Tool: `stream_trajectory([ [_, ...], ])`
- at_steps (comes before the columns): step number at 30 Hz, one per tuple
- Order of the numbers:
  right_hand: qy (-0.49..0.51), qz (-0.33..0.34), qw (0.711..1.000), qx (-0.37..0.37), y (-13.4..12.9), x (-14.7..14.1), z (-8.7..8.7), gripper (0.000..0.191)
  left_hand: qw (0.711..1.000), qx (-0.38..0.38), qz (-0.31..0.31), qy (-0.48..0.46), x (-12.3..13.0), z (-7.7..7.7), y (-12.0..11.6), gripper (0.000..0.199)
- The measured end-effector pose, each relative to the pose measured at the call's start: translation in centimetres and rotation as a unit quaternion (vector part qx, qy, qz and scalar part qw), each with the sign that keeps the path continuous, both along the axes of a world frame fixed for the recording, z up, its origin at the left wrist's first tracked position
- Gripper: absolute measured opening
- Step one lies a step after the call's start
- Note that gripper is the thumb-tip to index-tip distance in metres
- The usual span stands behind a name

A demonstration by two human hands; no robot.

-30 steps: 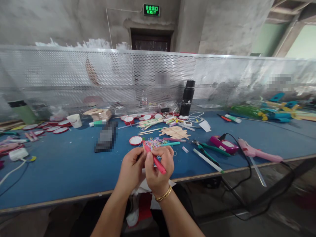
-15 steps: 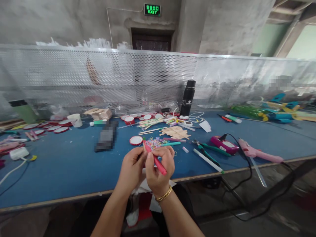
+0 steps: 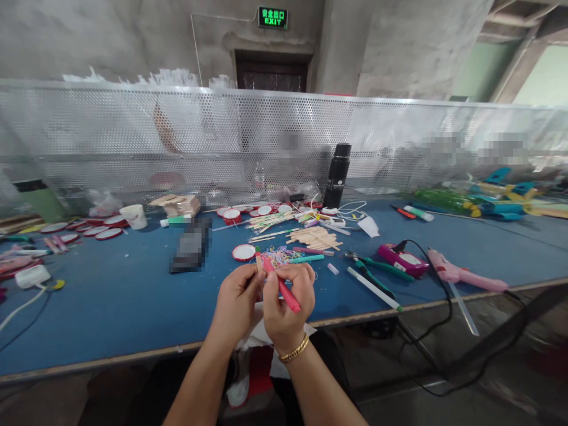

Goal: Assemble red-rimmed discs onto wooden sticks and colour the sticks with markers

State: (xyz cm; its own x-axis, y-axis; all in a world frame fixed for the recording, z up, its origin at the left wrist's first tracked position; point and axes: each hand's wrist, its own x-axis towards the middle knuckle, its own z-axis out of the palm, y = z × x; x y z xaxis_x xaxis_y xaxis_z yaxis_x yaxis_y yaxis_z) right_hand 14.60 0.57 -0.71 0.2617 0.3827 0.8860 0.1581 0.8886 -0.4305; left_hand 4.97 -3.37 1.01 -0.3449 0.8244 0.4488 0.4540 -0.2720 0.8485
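Observation:
Between the fingertips of my left hand [image 3: 238, 297], a wooden craft stick [image 3: 259, 261] stands upright, its top coloured green with a red band beneath. My right hand [image 3: 290, 305] grips a red marker [image 3: 287, 291] that slants up and left, its writing end beside the stick. Whether the marker's tip touches the wood, I cannot tell. Just beyond my hands lie a small white drum with a red rim [image 3: 244, 252], a pile of coloured rubber bands [image 3: 279, 255] and a teal marker [image 3: 307, 258].
Farther back are loose craft sticks [image 3: 315, 238] and a black bottle [image 3: 337, 176]. To the right lie pliers [image 3: 377, 273], a white pen [image 3: 373, 289], a purple device [image 3: 403, 261] and a pink glue gun [image 3: 465, 275]. A phone [image 3: 191, 245] rests left. The table's edge [image 3: 133, 356] runs in front.
The red marker has shifted slightly right, away from the stick's top, so the red band below the green tip now shows. Both hands keep their holds.

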Motion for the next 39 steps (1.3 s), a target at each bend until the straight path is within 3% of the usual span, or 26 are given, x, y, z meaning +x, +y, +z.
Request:
stream_trajectory([
  [16, -0.018, 0.011, 1.0, 0.015, 0.1, 0.0, 0.0, 0.008, 0.999, 0.005, -0.024, -0.038, -0.3, -0.9, 0.3, 0.025],
  [26, 0.006, -0.005, 1.0, 0.005, 0.0, -0.1, -0.1, 0.01, 1.0, 0.003, -0.002, 0.0, 0.1, 0.1, -0.1, 0.033],
  [34, -0.014, 0.016, 1.0, 0.017, 0.0, -0.1, 0.0, 0.008, 0.999, 0.007, -0.023, -0.028, -0.2, -0.7, 0.2, 0.024],
  [39, -0.003, 0.001, 1.0, 0.001, 0.0, -0.1, -0.1, 0.007, 1.0, 0.006, -0.014, -0.021, -0.1, -0.4, 0.0, 0.026],
])
